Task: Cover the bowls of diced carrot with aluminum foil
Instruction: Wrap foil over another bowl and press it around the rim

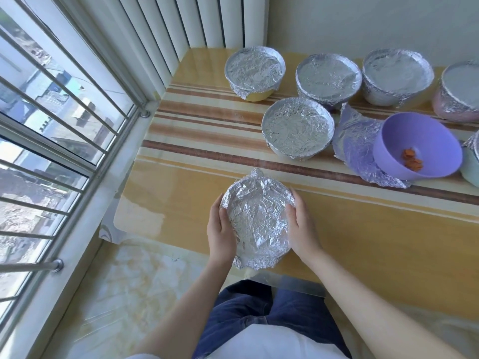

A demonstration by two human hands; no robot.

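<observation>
Head view: grips the foil-covered bowl (pixel 259 224) from both sides, left hand (pixel 223 229) curled against its left flank, right hand (pixel 302 229) curled against its right, thumbs on the crinkled top. Finds that bowl held between the palms at the near edge of the striped table (pixel 388 242). Further back, shows an uncovered purple bowl (pixel 417 143) tilted against a loose foil sheet (pixel 355 141), diced carrot (pixel 412 160) inside, with other wrapped bowls (pixel 297 125) beside and behind
</observation>
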